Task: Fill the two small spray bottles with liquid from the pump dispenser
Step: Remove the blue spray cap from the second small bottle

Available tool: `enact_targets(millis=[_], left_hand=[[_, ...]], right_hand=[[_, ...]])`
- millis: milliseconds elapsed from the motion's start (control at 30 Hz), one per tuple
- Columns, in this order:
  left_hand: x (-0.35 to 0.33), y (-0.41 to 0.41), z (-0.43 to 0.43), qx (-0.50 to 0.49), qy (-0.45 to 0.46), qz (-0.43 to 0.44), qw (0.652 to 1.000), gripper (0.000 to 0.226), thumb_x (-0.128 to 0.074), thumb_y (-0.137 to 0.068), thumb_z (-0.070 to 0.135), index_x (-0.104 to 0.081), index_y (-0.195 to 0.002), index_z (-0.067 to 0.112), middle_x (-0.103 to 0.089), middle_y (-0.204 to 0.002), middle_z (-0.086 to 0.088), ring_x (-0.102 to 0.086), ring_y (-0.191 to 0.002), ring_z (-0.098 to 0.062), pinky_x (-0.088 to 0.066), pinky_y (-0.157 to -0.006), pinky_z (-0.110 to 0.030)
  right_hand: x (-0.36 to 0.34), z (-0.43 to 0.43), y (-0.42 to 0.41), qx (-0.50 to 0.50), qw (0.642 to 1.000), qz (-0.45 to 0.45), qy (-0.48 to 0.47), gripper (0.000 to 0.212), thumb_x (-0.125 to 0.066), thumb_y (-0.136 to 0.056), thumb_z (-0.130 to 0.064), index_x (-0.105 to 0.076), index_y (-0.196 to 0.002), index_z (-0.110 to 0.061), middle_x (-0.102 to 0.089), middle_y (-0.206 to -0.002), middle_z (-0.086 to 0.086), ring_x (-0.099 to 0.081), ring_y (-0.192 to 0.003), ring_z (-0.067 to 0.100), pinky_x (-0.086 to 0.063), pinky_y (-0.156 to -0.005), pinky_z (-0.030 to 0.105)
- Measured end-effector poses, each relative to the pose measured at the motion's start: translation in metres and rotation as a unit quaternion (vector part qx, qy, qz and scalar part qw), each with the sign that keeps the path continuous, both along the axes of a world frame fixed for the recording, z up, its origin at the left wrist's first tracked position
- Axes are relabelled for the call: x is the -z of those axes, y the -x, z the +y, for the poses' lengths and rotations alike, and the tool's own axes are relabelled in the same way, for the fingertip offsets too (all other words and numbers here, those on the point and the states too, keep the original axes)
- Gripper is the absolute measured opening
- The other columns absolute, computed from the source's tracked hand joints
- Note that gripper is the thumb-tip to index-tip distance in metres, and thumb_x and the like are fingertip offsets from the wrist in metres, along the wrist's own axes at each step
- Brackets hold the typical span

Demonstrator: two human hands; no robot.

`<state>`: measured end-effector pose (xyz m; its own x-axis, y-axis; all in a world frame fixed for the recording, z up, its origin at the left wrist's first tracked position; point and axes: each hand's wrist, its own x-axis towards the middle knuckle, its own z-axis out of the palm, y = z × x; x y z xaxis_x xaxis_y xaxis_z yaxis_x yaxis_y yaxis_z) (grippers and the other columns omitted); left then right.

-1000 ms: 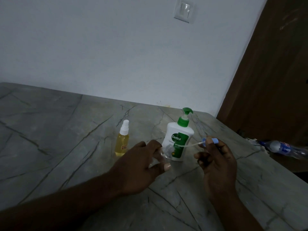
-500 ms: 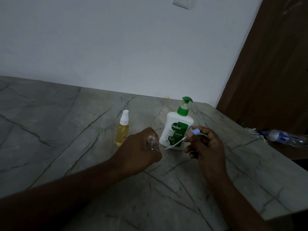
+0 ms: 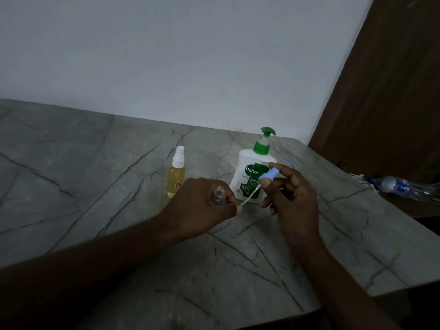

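Two spray bottles here: the yellow bottle point(image 3: 177, 177) stands capped on the table point(image 3: 95, 186), just left of the one pump dispenser point(image 3: 247, 177); the left hand point(image 3: 202, 208) curls round the clear bottle point(image 3: 218, 196), uncapped; the right hand point(image 3: 294, 198) pinches one blue spray head point(image 3: 270, 175), its tube point(image 3: 250, 196) slanting down toward the left hand.

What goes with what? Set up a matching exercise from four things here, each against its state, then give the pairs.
1 clear bottle
2 blue spray head
3 yellow spray bottle
4 pump dispenser

a green top, standing
b held in right hand
c white cap on, standing
d uncapped, in left hand

Pairs: 1-d, 2-b, 3-c, 4-a
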<state>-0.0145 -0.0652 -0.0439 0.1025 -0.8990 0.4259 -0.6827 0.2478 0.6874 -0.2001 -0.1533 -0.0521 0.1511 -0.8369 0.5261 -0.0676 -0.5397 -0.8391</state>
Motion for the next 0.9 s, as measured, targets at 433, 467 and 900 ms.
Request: enact_targets(millis=[433,467,900], left_hand=[[0.004,-0.002,-0.005,-0.026,0.017,0.017,0.999,0.012,-0.078,-0.086,0.032,-0.073,-0.076,0.029,-0.066,-0.069,0.018,-0.065,-0.069,0.004,-0.048,-0.067,-0.015],[0.004,-0.003,-0.005,-0.028,0.020,0.029,0.999,0.012,-0.078,-0.086,0.031,-0.072,-0.076,0.029,-0.066,-0.070,0.018,-0.065,-0.069,0.004,-0.050,-0.068,-0.018],[0.004,0.000,-0.001,-0.038,0.027,0.055,0.997,0.016,-0.079,-0.084,0.039,-0.075,-0.081,0.024,-0.071,-0.075,0.009,-0.066,-0.070,-0.006,-0.050,-0.064,-0.022]], right_hand=[[-0.006,0.010,-0.005,-0.047,0.998,-0.029,-0.034,0.035,-0.073,-0.087,-0.018,-0.060,-0.119,-0.017,-0.078,-0.087,0.006,-0.069,-0.058,0.018,-0.048,-0.050,0.016],[-0.005,0.010,-0.005,-0.047,0.998,-0.018,-0.041,0.028,-0.073,-0.088,-0.017,-0.062,-0.113,-0.015,-0.078,-0.086,0.007,-0.068,-0.058,0.019,-0.048,-0.050,0.016],[-0.012,0.017,-0.038,-0.018,0.996,0.083,-0.023,0.009,-0.073,-0.090,-0.011,-0.076,-0.090,-0.019,-0.077,-0.074,-0.005,-0.068,-0.055,0.005,-0.048,-0.049,0.014]])
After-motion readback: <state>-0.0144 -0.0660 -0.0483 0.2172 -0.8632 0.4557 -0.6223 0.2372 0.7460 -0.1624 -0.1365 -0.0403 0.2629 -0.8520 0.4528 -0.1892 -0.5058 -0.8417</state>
